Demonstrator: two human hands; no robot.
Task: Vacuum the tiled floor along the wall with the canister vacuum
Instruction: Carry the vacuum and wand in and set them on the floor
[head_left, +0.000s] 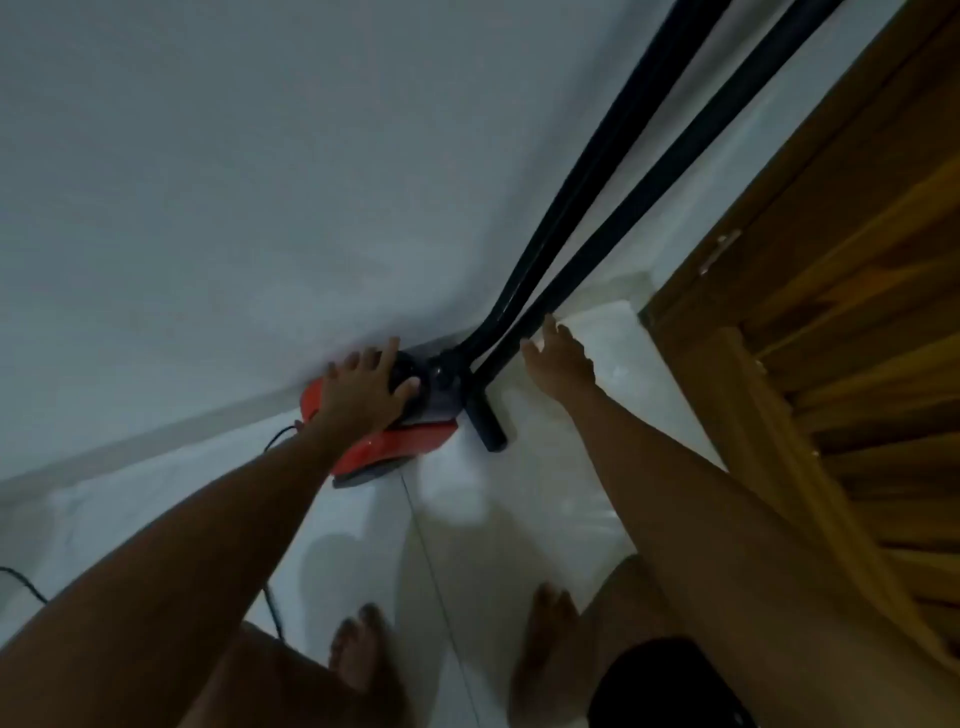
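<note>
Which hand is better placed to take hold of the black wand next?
Right. The right hand is open with fingertips at the black wand, while the left hand rests spread on the red canister.

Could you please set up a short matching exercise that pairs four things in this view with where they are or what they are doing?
Things:
1. left hand
2. right hand
3. black tubes
4. wooden door

Places or states:
A. lean up along the wall
B. rests flat on the red canister vacuum
C. stands at the right edge
D. open, reaching toward the tubes

Pairs: 1-B, 2-D, 3-A, 4-C
</note>
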